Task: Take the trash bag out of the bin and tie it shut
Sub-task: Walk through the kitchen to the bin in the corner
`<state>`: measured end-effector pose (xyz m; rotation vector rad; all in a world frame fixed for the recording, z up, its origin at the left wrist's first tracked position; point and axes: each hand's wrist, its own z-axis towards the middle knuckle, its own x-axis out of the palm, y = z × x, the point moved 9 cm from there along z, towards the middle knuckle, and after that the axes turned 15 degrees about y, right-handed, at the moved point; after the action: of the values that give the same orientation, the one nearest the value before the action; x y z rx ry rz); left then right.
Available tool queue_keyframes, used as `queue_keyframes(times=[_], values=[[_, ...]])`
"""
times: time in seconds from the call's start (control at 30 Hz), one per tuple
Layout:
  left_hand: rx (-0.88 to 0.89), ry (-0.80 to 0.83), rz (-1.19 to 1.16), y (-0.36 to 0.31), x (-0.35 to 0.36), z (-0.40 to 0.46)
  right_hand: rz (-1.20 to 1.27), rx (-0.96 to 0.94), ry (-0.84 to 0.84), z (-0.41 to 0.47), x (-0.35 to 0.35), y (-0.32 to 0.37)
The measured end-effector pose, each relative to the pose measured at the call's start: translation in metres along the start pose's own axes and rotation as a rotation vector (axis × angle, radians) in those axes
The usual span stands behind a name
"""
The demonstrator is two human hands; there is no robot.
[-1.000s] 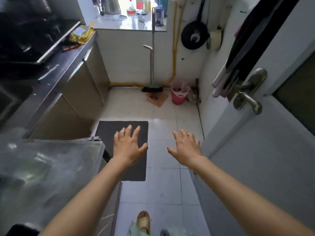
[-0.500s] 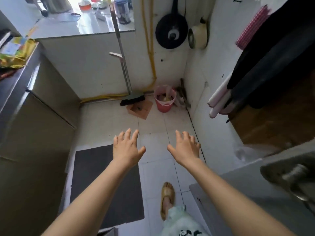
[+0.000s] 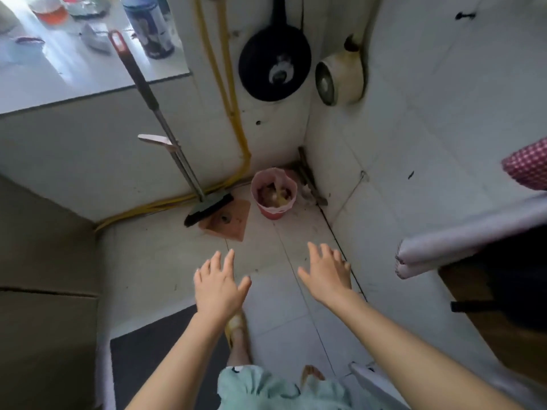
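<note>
- The left hand (image 3: pixel 219 287) is being held out flat, fingers spread, with nothing being grasped.
- The right hand (image 3: pixel 325 273) is being held out just beside it, likewise spread and empty.
- Well ahead of both hands, the trash bag (image 3: pixel 273 189) is sitting in the red bin (image 3: pixel 272 213), untouched; lifting and tying are judged as not yet begun.

Seemingly full bin (image 3: pixel 273 193), empty hands apart

The bin (image 3: pixel 274 194) at twelve o'clock is too small to make out its contents. The left hand (image 3: pixel 217 287) hides the sandal's (image 3: pixel 234 327) toe. At three o'clock, the checked cloth (image 3: pixel 527 164) runs off-frame.
</note>
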<state>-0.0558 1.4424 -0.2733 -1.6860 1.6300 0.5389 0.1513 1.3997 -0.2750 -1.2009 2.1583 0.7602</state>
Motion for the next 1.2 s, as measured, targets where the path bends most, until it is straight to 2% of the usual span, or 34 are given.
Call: queue_keyframes(times=[0.23, 0.4, 0.6, 0.8, 0.9, 1.03, 1.2], values=[[0.158, 0.036, 0.161, 0.009, -0.083, 0.144, 0.209, 0.167, -0.030, 0.104, -0.031, 0.035], [0.174, 0.168, 0.240, 0.010, -0.093, 0.233, 0.274, 0.265, 0.044, 0.173, -0.032, 0.043], [0.189, 0.236, 0.284, -0.023, -0.107, 0.351, 0.338, 0.334, 0.071, 0.272, -0.051, 0.029], [0.143, 0.283, 0.218, -0.059, -0.108, 0.464, 0.506, 0.364, 0.055, 0.365, -0.058, 0.007], [0.146, 0.320, 0.267, -0.074, -0.096, 0.514, 0.570, 0.399, 0.064, 0.408, -0.049, -0.006], [0.119, 0.321, 0.267, -0.076, -0.079, 0.579, 0.652, 0.447, 0.080, 0.460, -0.024, -0.018], [0.185, 0.327, 0.187, -0.081, -0.053, 0.646, 0.851, 0.506, 0.052, 0.518, 0.024, -0.026]])
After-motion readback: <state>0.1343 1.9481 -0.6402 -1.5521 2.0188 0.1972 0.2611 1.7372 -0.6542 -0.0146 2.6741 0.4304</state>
